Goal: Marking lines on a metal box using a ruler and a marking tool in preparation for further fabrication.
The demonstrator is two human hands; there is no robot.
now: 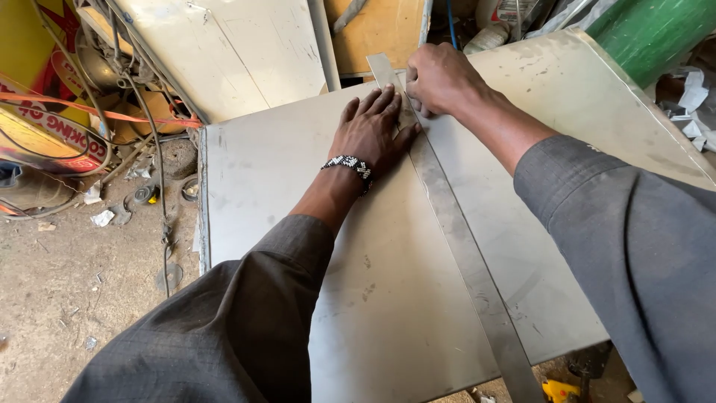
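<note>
Left hand flat on long steel strip.

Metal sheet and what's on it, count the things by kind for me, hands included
Metal sheet: 1
Long metal straightedge lying across it: 1
Hands pressing on the straightedge: 2, left hand flat, right hand curled at the far end
Beaded bracelet on the left wrist: 1
Total: 5

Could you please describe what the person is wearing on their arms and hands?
Both arms wear loose dark grey fabric sleeves, pushed up to leave the forearms bare. The left hand has a black-and-white beaded bracelet at the wrist. The right hand is bare, without gloves or visible rings.
</note>
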